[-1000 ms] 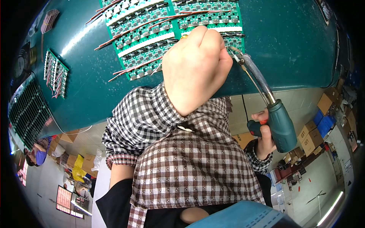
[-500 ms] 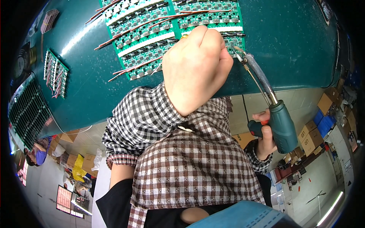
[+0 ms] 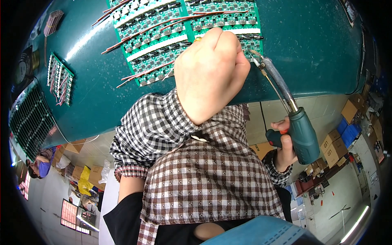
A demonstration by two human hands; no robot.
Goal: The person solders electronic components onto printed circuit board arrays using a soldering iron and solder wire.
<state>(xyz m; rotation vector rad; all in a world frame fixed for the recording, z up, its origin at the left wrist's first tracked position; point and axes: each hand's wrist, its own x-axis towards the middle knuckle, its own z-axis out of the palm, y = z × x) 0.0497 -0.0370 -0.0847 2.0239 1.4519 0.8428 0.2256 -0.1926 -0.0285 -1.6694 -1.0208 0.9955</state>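
Observation:
A panel of green circuit boards lies on the table, with white strips and rows of small black parts. My left hand is closed over the panel's near right part, knuckles up; whatever its fingers pinch is hidden beneath it. In my right hand is a trigger-type soldering gun with a dark green handle. Its bent metal tip and the thin feed tube beside it reach the panel's near right corner, just right of my left hand. Red-and-white wires lie across the boards, several ends sticking out past the left edge.
A smaller board with wires lies at the left, and a bundle of wires beyond it. A dark wire rack stands by the table's left edge. The green table ends before my apron. Cardboard boxes stand at the right.
The soldering gun's tip has shifted very slightly left along the panel's corner. My left hand and the boards stay in place.

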